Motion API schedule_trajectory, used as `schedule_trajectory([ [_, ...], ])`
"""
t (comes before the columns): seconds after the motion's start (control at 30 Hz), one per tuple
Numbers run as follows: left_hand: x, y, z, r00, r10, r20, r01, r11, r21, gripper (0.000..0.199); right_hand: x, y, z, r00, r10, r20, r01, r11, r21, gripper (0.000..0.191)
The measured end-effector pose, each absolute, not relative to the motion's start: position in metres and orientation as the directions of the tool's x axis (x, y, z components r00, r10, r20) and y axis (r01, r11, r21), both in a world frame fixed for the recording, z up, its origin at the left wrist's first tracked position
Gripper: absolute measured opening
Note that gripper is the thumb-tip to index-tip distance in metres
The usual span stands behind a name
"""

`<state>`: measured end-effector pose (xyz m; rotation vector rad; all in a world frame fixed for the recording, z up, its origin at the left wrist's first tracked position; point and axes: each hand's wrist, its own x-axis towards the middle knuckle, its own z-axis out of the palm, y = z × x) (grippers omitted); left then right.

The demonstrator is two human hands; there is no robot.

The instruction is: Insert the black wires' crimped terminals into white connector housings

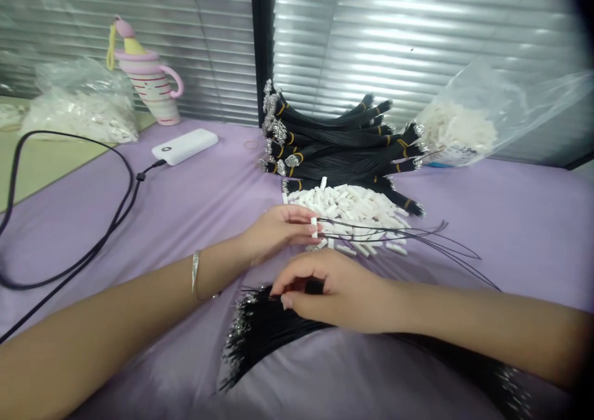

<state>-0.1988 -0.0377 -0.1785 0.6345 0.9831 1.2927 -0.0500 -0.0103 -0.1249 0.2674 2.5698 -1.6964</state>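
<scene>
At left hand (278, 229), connector (314, 227) crosswise, wires (411, 232) rightward

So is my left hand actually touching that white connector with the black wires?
Touching. The head view shows the left hand pinching the white connector, with the thumb pressed against it.

Cloth (533, 222) lies open on the right, past the wires (399, 229); bundles (343, 154) block the way behind the white pile (357, 203); a looped cable (112, 226) crosses the left side.
</scene>
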Motion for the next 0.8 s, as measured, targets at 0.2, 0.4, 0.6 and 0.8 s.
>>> schedule_trajectory([
  [0.2, -0.197, -0.038, -0.175, -0.042, 0.963, -0.267, -0.47, 0.217, 0.856, 0.02, -0.047, -0.005, -0.125, -0.989, 0.073, -0.127, 0.144, 0.319, -0.937, 0.023],
  [0.4, -0.196, -0.04, -0.171, -0.056, 0.954, -0.295, -0.425, 0.245, 0.871, 0.023, -0.045, 0.001, -0.124, -0.996, 0.089, 0.021, 0.021, 0.445, -0.895, 0.017],
  [0.6, -0.194, -0.041, -0.165, -0.065, 0.946, -0.317, -0.403, 0.266, 0.876, 0.023, -0.047, 0.001, -0.118, -0.991, 0.083, -0.1, 0.126, 0.411, -0.903, 0.009],
  [0.8, -0.192, -0.041, -0.161, -0.094, 0.933, -0.349, -0.39, 0.288, 0.875, 0.025, -0.049, 0.001, -0.118, -0.969, 0.069, -0.235, 0.244, 0.188, -0.951, 0.016],
])
